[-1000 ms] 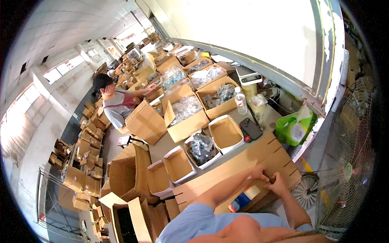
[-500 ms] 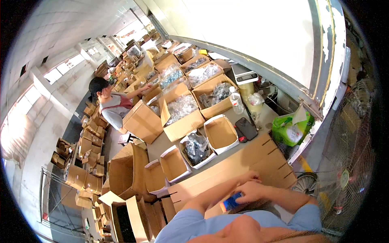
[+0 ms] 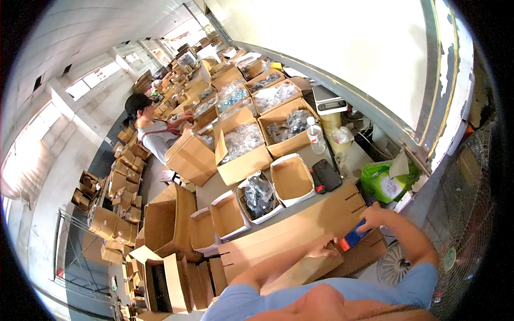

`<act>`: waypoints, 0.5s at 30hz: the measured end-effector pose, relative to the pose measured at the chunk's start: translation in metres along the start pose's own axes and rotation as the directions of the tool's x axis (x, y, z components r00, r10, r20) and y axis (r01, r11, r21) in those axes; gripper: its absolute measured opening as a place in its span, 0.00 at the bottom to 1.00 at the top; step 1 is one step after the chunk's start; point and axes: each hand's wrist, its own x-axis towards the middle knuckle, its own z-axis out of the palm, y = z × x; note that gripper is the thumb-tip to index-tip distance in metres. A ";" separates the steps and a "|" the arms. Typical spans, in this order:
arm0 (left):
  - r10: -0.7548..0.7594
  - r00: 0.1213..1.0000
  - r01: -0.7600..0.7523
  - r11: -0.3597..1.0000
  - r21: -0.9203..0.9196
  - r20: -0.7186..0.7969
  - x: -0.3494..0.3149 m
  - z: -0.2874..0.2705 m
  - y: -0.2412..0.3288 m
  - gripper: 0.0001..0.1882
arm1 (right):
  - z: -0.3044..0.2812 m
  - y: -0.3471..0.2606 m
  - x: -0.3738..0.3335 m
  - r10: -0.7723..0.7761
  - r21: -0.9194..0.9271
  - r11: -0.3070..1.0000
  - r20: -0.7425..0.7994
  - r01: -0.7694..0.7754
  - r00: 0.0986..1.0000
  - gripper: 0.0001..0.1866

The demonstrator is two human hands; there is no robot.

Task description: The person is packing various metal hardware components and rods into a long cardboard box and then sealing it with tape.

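Observation:
In front of me lies a large slotted cardboard sheet (image 3: pixel 289 227), with a folded panel (image 3: pixel 308 272) raised along its near side. My left hand (image 3: pixel 321 247) is at the top edge of this panel; its fingers are blurred, so I cannot tell whether they grip it. My right hand (image 3: pixel 376 216), at the sheet's right end, is closed around a blue hand tool with an orange-red end that looks like a tape dispenser (image 3: pixel 354 235). The orange end points toward my left hand, close to the cardboard. Part of the sheet is hidden under my arms.
Beyond the sheet stand small trays (image 3: pixel 292 179), one with bagged dark parts (image 3: pixel 258 195). A phone (image 3: pixel 326 175) and bottle (image 3: pixel 316 136) are behind. Larger cartons (image 3: pixel 241 142) hold bagged parts. A person (image 3: pixel 155 131) works at far left. A fan (image 3: pixel 450 257) stands at right.
My right hand has moved right and away from me with the blue tool. My left hand has come nearer and slightly left. The near cardboard panel now shows raised.

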 end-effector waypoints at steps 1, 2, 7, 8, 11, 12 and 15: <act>0.076 0.995 -0.067 0.987 0.145 -0.058 -0.001 -0.001 0.003 0.14 | 0.000 -0.012 0.007 0.008 -0.087 0.996 0.006 -0.008 1.000 0.33; 0.076 0.995 -0.066 0.986 0.150 -0.062 -0.001 -0.002 0.005 0.14 | -0.003 -0.023 0.009 0.025 -0.169 0.986 0.045 -0.017 0.999 0.34; 0.479 0.877 -0.398 0.666 0.631 0.047 -0.010 0.006 0.023 0.16 | -0.003 -0.070 0.003 0.156 -0.254 0.954 -0.032 -0.159 0.987 0.36; 0.489 0.871 -0.403 0.660 0.635 0.045 -0.011 0.011 0.024 0.16 | 0.001 -0.075 0.002 0.196 -0.320 0.925 -0.063 -0.206 0.979 0.38; 0.248 0.967 -0.227 0.721 0.655 0.061 -0.012 0.030 0.035 0.21 | 0.002 -0.084 -0.005 0.249 -0.295 0.920 -0.065 -0.257 0.966 0.40; 0.140 0.986 -0.161 0.663 0.732 0.090 -0.012 0.032 0.045 0.23 | -0.001 -0.085 -0.006 0.245 -0.313 0.915 -0.069 -0.254 0.967 0.40; -0.076 0.991 -0.042 0.598 0.800 0.110 -0.005 0.037 0.060 0.27 | -0.013 -0.089 -0.023 0.303 -0.219 0.922 -0.105 -0.319 0.947 0.37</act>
